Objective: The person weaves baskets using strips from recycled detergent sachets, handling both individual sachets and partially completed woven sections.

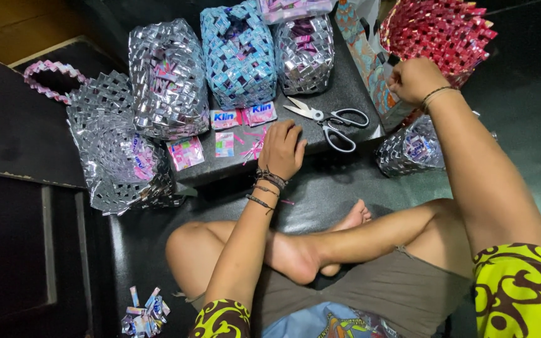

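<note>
Head view, red woven basket (pixel 443 28), foil-shiny

Yellow-green sleeves with dark brown swirls, olive-brown shorts, bare feet. Several dark cord bracelets circle the wrist of the left hand (pixel 282 150); thin dark bands the right hand (pixel 413 80).

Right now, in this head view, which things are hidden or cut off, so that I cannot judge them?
- Right hand: its fingertips are curled away, so its grip cannot be told.
- Red woven basket: cut off by the top edge.
- Small silver basket: partly behind the right forearm.
- Left hand: covers part of the pink wrapper strips.
- Folded wrapper pieces: too small to tell apart.
</note>
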